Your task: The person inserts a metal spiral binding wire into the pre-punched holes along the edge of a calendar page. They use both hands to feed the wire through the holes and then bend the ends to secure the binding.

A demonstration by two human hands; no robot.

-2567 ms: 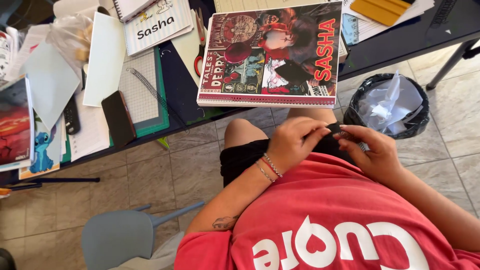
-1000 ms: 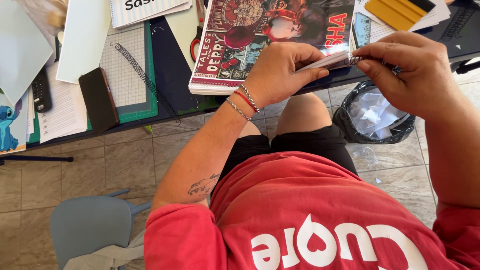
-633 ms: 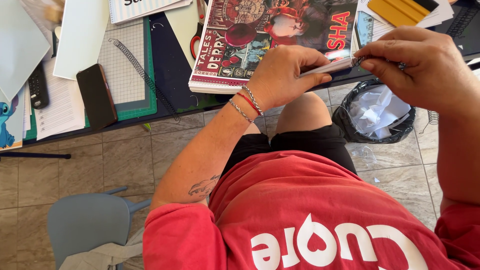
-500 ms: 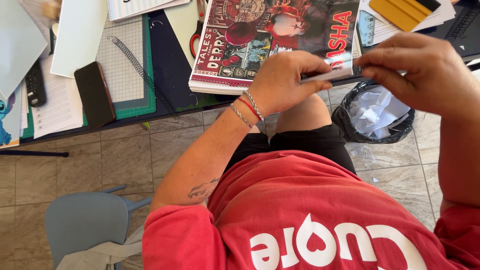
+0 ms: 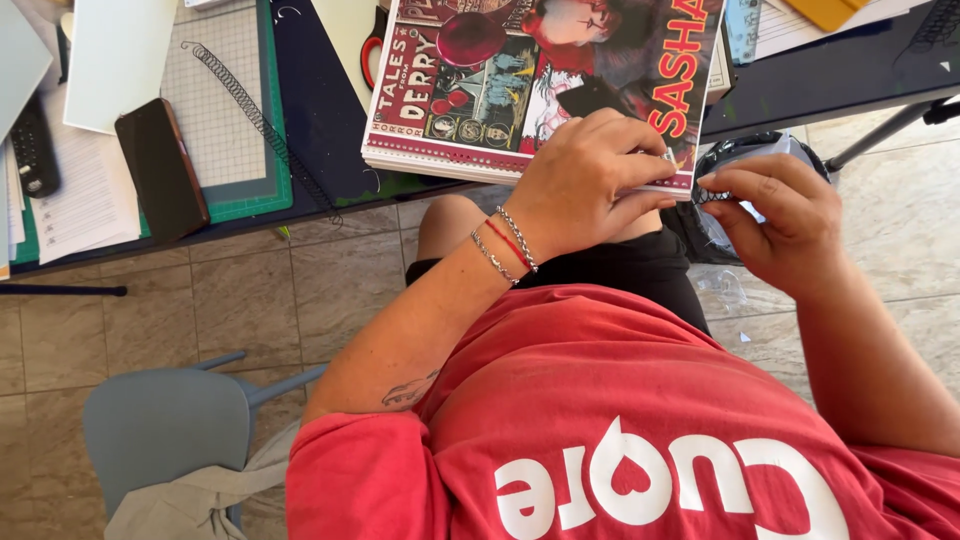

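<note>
Nearest the camera: red shirt [image 5: 640, 430] with white lettering, fills the bottom, cut off by the frame. Black shorts [image 5: 620, 270] just under both hands, partly hidden by the left forearm. Left wrist carries bracelets [image 5: 505, 245], two chain and one red.

Left hand [image 5: 590, 185] curled narrow, fingertips pinching the near right corner of the spiral-bound book [image 5: 540, 85]; what sits between the fingers is mostly covered, hard to tell beyond a small silvery bit. Right hand [image 5: 775, 215] just right of the left, fingers bent in, gripping a short piece of dark spiral wire [image 5: 715, 195]; most of it hidden in the fingers. The hands are near each other, not touching.

Behind the right hand: black bin [image 5: 750, 160] with a clear liner, largely blocked by that hand.

Book lies on the desk edge just beyond the left hand, its top cut off. Far left of the hands: a long black spiral coil [image 5: 260, 125] across a green cutting mat [image 5: 225, 110], a dark phone [image 5: 160, 170], white paper sheets [image 5: 85, 190]. Below left, a grey chair [image 5: 165, 425], partly out of frame.
</note>
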